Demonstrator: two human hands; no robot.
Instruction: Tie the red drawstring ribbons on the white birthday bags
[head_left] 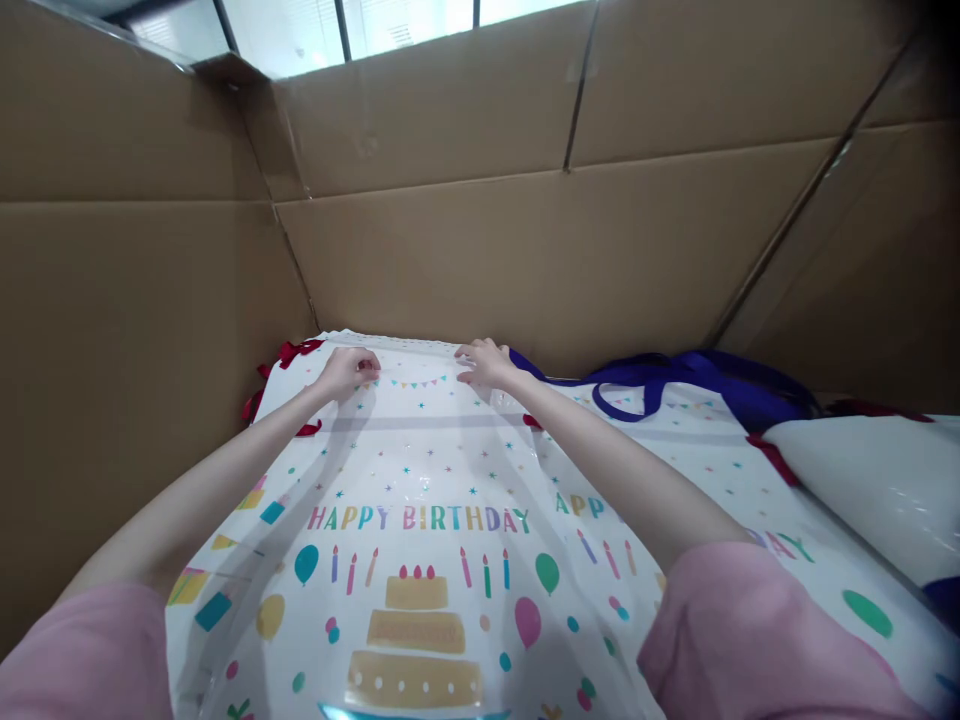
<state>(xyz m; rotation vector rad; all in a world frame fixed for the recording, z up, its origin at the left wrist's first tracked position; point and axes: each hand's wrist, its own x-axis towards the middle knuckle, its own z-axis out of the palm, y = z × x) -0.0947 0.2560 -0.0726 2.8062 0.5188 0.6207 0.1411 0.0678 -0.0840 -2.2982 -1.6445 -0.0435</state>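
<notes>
A large white plastic gift bag (pixel 420 450) lies flat in front of me, printed with "HAPPY BIRTHDAY", a tiered cake, candles and balloons. At its far end, my left hand (pixel 352 370) has its fingers curled together in a pinch on the bag's surface. My right hand (pixel 484 362) rests on the same end, a short way across from the left, fingers bent but apart. Between the two hands runs a printed row of small pennants. Red ribbon (pixel 300 350) shows along the bag's left edge.
Tall cardboard walls (pixel 450 250) of a big box rise at the left, back and right. On the right lies another birthday-print bag (pixel 697 460) with purple-blue straps (pixel 712 385). A glossy white folded bag (pixel 877 480) sits at far right. Windows (pixel 405 25) show above the back wall.
</notes>
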